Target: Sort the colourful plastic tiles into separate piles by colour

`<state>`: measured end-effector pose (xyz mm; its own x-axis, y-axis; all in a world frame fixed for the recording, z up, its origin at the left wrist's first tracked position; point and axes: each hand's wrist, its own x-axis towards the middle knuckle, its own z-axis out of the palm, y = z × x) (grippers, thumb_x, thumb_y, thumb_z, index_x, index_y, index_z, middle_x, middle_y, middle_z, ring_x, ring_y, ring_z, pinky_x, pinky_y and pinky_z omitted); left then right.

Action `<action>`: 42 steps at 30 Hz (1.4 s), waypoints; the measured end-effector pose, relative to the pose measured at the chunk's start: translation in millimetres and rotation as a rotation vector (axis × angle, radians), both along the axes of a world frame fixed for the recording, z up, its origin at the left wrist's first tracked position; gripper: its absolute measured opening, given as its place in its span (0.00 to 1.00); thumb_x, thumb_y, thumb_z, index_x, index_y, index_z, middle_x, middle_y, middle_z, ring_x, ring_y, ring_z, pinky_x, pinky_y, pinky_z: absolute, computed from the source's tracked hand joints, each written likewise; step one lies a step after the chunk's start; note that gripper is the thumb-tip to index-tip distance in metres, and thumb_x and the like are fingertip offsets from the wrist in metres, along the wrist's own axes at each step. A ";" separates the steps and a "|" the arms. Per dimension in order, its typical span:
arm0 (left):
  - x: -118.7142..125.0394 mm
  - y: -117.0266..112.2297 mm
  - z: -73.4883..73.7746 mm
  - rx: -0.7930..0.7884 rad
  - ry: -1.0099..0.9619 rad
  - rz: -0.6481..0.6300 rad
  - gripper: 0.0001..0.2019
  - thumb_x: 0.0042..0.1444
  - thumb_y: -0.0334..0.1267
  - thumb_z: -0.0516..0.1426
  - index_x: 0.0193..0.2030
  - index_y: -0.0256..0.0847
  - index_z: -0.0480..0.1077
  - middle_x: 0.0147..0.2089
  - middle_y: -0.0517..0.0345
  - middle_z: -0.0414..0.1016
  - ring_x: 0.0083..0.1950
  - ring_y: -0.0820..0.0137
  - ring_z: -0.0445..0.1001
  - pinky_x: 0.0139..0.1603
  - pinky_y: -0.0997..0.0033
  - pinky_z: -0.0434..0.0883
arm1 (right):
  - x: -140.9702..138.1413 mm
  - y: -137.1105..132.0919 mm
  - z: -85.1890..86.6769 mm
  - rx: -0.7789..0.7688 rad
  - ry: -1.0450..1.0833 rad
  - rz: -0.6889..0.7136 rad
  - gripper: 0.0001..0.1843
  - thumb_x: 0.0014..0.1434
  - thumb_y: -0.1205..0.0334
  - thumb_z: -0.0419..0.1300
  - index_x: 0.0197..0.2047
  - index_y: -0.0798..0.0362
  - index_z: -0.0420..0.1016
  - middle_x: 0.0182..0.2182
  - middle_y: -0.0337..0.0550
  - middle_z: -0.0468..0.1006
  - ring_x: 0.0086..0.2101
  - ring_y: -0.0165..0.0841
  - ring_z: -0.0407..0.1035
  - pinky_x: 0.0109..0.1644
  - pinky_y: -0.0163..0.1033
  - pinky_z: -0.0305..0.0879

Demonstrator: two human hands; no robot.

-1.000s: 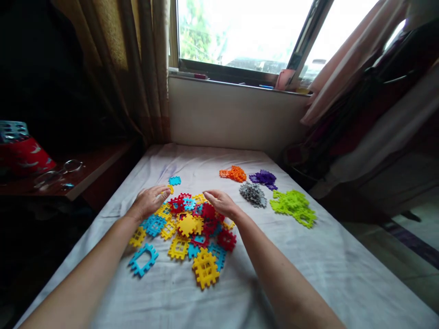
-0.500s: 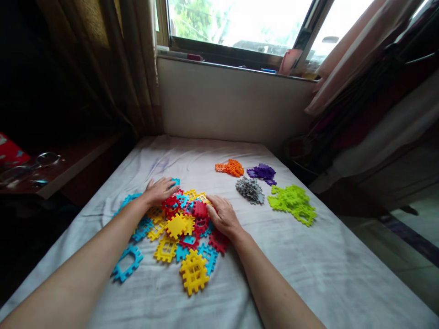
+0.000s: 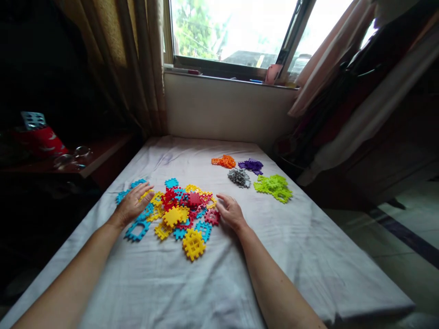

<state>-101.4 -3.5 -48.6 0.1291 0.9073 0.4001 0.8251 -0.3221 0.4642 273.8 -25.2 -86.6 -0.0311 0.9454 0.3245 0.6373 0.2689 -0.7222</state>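
Note:
A heap of red, yellow and blue interlocking plastic tiles (image 3: 181, 211) lies on the white sheet (image 3: 206, 278). My left hand (image 3: 133, 204) rests flat on the heap's left edge, fingers spread over blue and yellow tiles. At the heap's right edge my right hand (image 3: 231, 211) lies palm down, fingers stretched beside a red tile (image 3: 211, 216). A yellow tile (image 3: 194, 244) sits nearest me. Neither hand holds anything.
Sorted piles lie further back on the right: orange (image 3: 223, 161), purple (image 3: 251, 165), grey (image 3: 239, 177) and lime green (image 3: 274, 187). A wall and window sill (image 3: 226, 80) stand behind. A dark side shelf (image 3: 68, 160) with glasses is at left. The sheet's right edge drops to the floor.
Both hands have slid apart to the heap's outer edges, the left further left and the right back toward me. The camera view has pulled back slightly.

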 end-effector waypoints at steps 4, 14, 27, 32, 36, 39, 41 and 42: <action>1.5 -31.3 -22.1 0.010 -0.057 0.028 0.37 0.58 0.70 0.43 0.53 0.41 0.76 0.59 0.46 0.76 0.63 0.58 0.71 0.67 0.55 0.66 | -5.6 -12.4 6.3 -0.005 -0.122 -0.046 0.23 0.56 0.58 0.64 0.56 0.47 0.76 0.58 0.49 0.75 0.58 0.43 0.67 0.64 0.52 0.61; -4.7 -19.1 -6.2 -0.032 0.103 0.561 0.32 0.60 0.57 0.47 0.60 0.36 0.71 0.68 0.34 0.64 0.70 0.43 0.60 0.68 0.34 0.55 | -7.7 -55.0 25.6 -0.033 -0.357 0.042 0.29 0.50 0.54 0.71 0.55 0.45 0.76 0.62 0.52 0.68 0.61 0.47 0.61 0.63 0.53 0.56; 24.7 -30.3 -28.0 0.045 -0.298 0.331 0.25 0.60 0.57 0.48 0.51 0.42 0.75 0.56 0.49 0.78 0.59 0.60 0.74 0.62 0.61 0.70 | 7.3 -62.7 35.6 -0.059 -0.355 0.057 0.13 0.54 0.56 0.66 0.42 0.50 0.76 0.41 0.44 0.79 0.44 0.38 0.71 0.51 0.42 0.62; 7.3 -33.1 -26.0 0.112 -0.520 0.403 0.26 0.61 0.58 0.48 0.51 0.41 0.74 0.49 0.50 0.81 0.51 0.62 0.79 0.53 0.66 0.75 | 32.9 -44.0 37.4 0.015 -0.234 -0.033 0.12 0.54 0.54 0.65 0.41 0.49 0.77 0.42 0.44 0.80 0.44 0.39 0.72 0.52 0.44 0.65; 6.6 -33.8 -23.7 0.111 -0.551 0.407 0.26 0.60 0.59 0.50 0.51 0.41 0.74 0.50 0.49 0.81 0.52 0.61 0.78 0.56 0.62 0.74 | 23.2 5.5 33.2 0.047 -0.255 -0.139 0.14 0.54 0.51 0.65 0.40 0.48 0.77 0.42 0.45 0.80 0.45 0.40 0.72 0.52 0.45 0.65; 10.2 -36.0 -19.9 0.093 -0.525 0.419 0.26 0.59 0.59 0.50 0.51 0.41 0.74 0.51 0.48 0.80 0.54 0.60 0.77 0.58 0.59 0.73 | 4.1 45.5 25.2 -0.001 -0.259 -0.178 0.14 0.54 0.50 0.65 0.40 0.49 0.77 0.40 0.44 0.80 0.43 0.39 0.72 0.50 0.43 0.65; 11.7 -37.1 -18.0 0.082 -0.503 0.432 0.25 0.59 0.58 0.50 0.50 0.42 0.74 0.51 0.49 0.80 0.54 0.59 0.77 0.58 0.59 0.73 | -6.3 64.5 19.9 -0.029 -0.268 -0.222 0.14 0.55 0.50 0.65 0.41 0.49 0.78 0.40 0.45 0.80 0.43 0.38 0.72 0.50 0.42 0.65; 11.9 -37.4 -17.6 0.076 -0.494 0.435 0.25 0.60 0.58 0.50 0.50 0.42 0.74 0.51 0.49 0.80 0.54 0.59 0.78 0.58 0.60 0.73 | -9.7 71.1 17.7 -0.038 -0.273 -0.256 0.15 0.56 0.50 0.64 0.43 0.49 0.78 0.41 0.46 0.80 0.43 0.39 0.72 0.51 0.43 0.65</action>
